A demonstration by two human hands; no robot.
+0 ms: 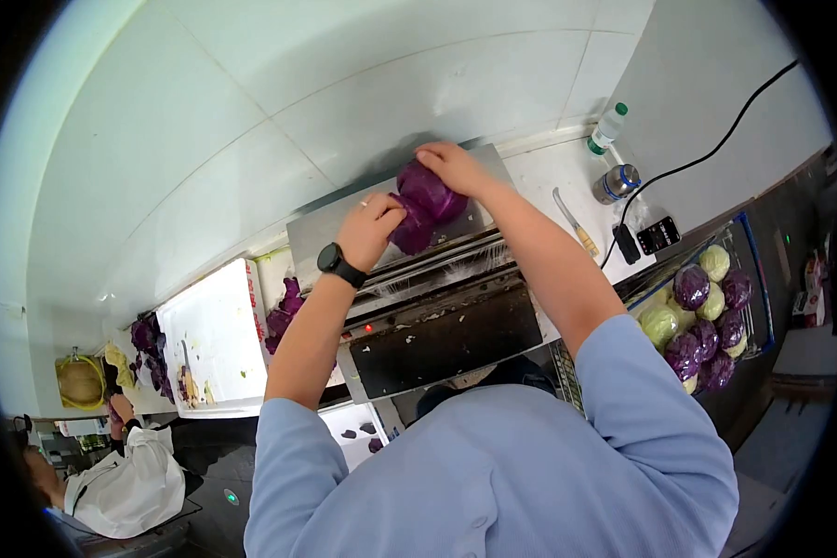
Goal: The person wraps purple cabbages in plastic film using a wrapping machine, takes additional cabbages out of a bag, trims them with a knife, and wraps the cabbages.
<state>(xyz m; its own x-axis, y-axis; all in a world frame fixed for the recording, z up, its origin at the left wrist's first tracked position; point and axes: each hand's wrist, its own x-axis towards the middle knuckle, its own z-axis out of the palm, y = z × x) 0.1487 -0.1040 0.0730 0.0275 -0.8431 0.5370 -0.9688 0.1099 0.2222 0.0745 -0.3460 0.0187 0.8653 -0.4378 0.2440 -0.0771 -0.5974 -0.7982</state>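
Observation:
A red cabbage [431, 191] sits on the steel top [321, 232] of a film-wrapping machine against the wall. My right hand [454, 167] grips it from the upper right, fingers curved over its top. With bent fingers, my left hand [370, 229] pinches a purple outer leaf [412, 234] on the cabbage's near left side. Whether that leaf is still attached I cannot tell. Clear film [460, 271] stretches along the machine just below, over a dark plate [446, 339].
Loose purple leaves [284, 312] and a white tray [219, 339] lie left. Right are a knife [577, 223], a bottle [608, 128], a steel flask [616, 184], a phone [658, 235] and a black cable. A basket [758, 270] holds several cabbages. Another person [126, 484] works far left.

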